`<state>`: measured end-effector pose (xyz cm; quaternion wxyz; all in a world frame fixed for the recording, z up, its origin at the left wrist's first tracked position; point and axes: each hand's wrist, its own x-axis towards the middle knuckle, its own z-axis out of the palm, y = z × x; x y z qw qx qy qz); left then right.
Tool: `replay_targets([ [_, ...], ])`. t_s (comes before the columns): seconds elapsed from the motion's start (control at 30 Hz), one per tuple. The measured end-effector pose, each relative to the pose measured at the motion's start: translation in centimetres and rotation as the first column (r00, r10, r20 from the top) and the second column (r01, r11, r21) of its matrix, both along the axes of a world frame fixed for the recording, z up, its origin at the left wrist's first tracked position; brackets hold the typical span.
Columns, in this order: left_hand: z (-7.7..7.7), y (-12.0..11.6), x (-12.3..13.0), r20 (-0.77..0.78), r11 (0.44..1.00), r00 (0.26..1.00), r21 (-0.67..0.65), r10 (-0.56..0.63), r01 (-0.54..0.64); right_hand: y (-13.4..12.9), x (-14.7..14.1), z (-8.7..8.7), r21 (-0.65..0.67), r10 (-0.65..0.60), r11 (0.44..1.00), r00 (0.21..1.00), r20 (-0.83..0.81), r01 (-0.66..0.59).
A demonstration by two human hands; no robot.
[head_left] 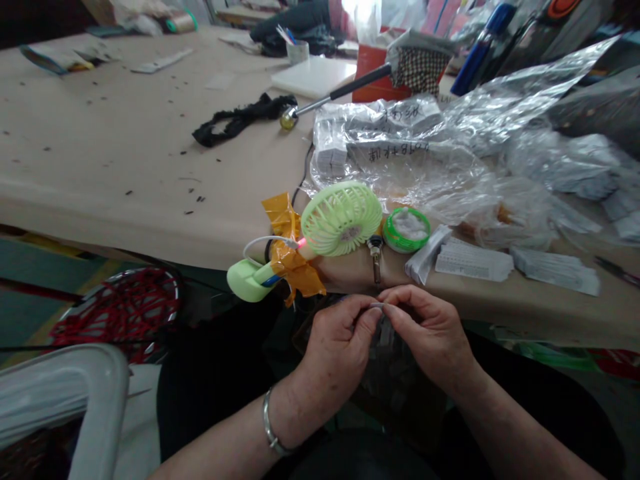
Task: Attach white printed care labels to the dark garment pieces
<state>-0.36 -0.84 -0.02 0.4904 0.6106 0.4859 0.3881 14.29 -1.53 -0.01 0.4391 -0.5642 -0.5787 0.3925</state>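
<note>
My left hand and my right hand meet just off the table's front edge, fingertips pinched together. Between them is a small pale strip, mostly covered by the fingers, so its kind is hard to make out. Below the hands, small whitish pieces lie in shadow. On the table close by are a round green tub with white fluffy stuff inside, a dark metal-tipped tool, a folded paper bundle and two fanned stacks of printed paper labels.
A light green fan is fixed with brown tape at the table edge. Clear plastic bags of paper bundles cover the right side. Farther back lie a black cloth strip and a long-handled rod. A white chair stands left.
</note>
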Motion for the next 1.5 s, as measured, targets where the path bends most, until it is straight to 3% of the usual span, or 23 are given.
replay_targets([
  [0.3,0.1,0.8,-0.2,-0.152,0.995,0.988,0.104,0.019,-0.003,0.5,0.0,0.4,0.124,-0.023,0.992,0.983,0.180,0.001],
  [0.97,0.0,1.8,0.3,-0.135,0.990,0.988,0.127,0.073,-0.056,1.3,-0.3,0.1,0.158,-0.070,0.987,0.981,0.182,0.041],
  [1.17,0.2,0.7,0.0,-0.099,0.998,0.995,0.052,-0.027,0.032,-0.6,0.9,0.5,0.219,-0.011,0.974,0.962,0.273,-0.051],
  [1.27,-0.4,0.5,-0.1,-0.105,0.997,0.992,0.019,-0.072,0.074,-0.9,2.8,0.8,0.398,-0.109,0.913,0.885,0.452,-0.091],
  [1.37,-1.3,0.5,0.0,-0.108,0.998,0.993,0.002,-0.055,0.056,-0.4,4.7,0.3,0.547,-0.313,0.830,0.715,0.625,-0.115],
  [1.43,-1.9,0.4,0.2,-0.113,0.999,0.992,-0.017,-0.047,0.045,0.1,5.6,-0.3,0.553,-0.384,0.822,0.588,0.712,-0.133],
  [1.5,-2.2,0.3,0.4,-0.109,0.998,0.993,-0.048,-0.055,0.050,0.4,6.0,-1.0,0.532,-0.395,0.834,0.514,0.761,-0.148],
])
